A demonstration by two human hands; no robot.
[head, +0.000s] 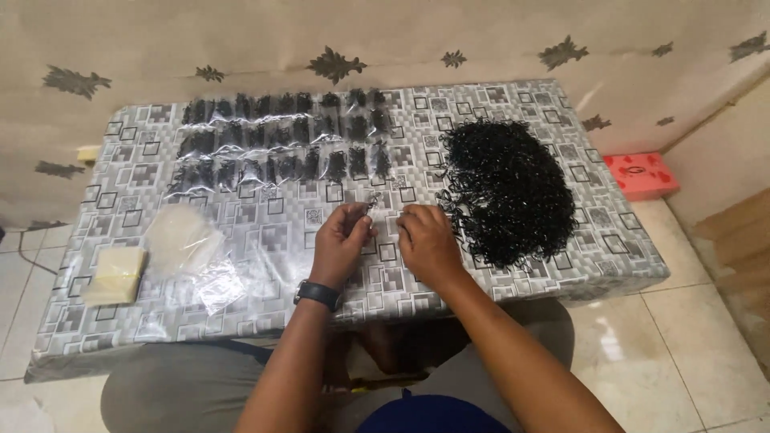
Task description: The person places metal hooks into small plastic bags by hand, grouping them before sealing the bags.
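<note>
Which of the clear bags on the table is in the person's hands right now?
The small clear bag pinched in the left hand, just ahead of the right hand. The filled bags lie in rows farther back; the empty bags lie left.

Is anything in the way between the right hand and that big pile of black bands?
Nothing visible. The right hand rests on the patterned table cover, right beside the pile of black bands. Only bare cover shows between them, and the pile's edge nearly reaches the fingers.
</note>
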